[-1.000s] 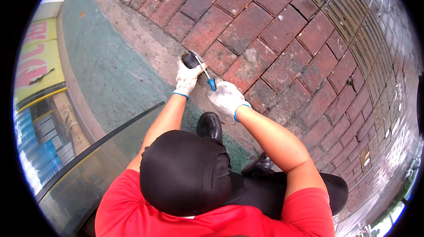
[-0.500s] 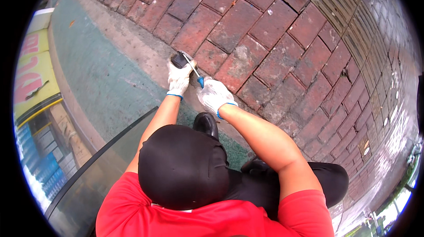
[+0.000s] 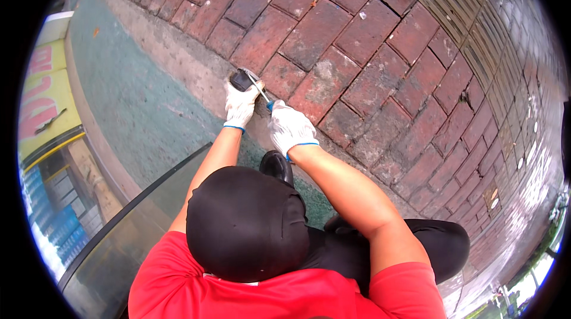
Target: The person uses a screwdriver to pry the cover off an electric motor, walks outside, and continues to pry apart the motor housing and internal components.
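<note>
My left hand point(image 3: 239, 105), in a white knit glove with a blue cuff, is closed around a small black boxy object point(image 3: 240, 80) whose kind I cannot make out. In my gloved right hand point(image 3: 291, 127) is a screwdriver point(image 3: 270, 105) with a blue handle, mostly hidden by the fingers. Its thin metal shaft slants up and left to the far side of the black object. A curved greyish edge shows by the shaft's tip; what it belongs to is too small to tell. Both hands are low over the pavement edge.
Red brick paving point(image 3: 321, 81) spreads ahead and to the right, beside a concrete strip point(image 3: 160, 39) and a green floor point(image 3: 131, 99). A glass panel point(image 3: 131, 230) with a dark edge stands at my left. My black shoe point(image 3: 276, 166) is just below the hands.
My right hand has turned and shifted slightly up and right, covering more of the blue handle. My left hand and the black object have hardly moved.
</note>
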Available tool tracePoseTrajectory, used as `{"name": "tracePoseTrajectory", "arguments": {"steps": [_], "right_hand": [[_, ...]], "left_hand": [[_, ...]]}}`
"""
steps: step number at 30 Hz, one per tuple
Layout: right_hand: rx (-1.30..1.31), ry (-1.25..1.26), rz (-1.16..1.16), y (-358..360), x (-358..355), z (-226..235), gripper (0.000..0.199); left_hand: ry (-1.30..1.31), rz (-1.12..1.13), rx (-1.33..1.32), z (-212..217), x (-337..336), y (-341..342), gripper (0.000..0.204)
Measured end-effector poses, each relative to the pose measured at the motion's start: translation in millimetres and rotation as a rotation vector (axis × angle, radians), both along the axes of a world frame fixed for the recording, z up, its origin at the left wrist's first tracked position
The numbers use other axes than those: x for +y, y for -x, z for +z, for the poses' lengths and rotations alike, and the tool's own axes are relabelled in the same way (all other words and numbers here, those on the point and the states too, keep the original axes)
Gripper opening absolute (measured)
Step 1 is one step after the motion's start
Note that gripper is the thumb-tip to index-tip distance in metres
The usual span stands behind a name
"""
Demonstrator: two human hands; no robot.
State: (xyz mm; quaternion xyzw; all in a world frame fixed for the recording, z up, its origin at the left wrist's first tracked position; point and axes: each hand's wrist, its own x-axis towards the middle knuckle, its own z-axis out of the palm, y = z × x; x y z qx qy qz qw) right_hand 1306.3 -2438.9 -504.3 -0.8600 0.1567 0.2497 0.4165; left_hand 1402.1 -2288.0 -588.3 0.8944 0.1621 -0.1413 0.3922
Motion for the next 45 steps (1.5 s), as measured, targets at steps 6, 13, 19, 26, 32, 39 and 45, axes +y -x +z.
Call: {"name": "tracePoseTrajectory", "arguments": {"steps": [6, 13, 19, 26, 32, 39, 45], "right_hand": [[0.105, -0.177, -0.017, -10, -11, 3, 0.037], [-0.014, -0.305, 0.003, -9, -3, -6, 0.033], [0.177, -0.604, -0.183, -8, -1, -13, 0.032], [0.23, -0.747, -0.327, 1, 1, -7, 0.032], [0.008, -0.202, -0.139, 11, 13, -25, 0.039], [0.296, -0.462, -0.101, -5, -23, 2, 0.039], [0.101, -0.101, -0.004, -4, -29, -1, 0.043]], "left_hand": [[-0.009, -0.004, -0.011, -6, 5, 0, 0.111], [0.051, 0.017, -0.026, -10, 12, 0, 0.102], [0.159, 0.026, -0.102, -12, 13, 1, 0.098], [0.043, -0.047, -0.029, -5, 12, -4, 0.102], [0.082, -0.041, -0.164, -21, 8, -2, 0.104], [0.02, -0.097, -0.074, 0, 4, 3, 0.106], [0.048, -0.124, -0.06, 3, 6, 5, 0.106]]}}
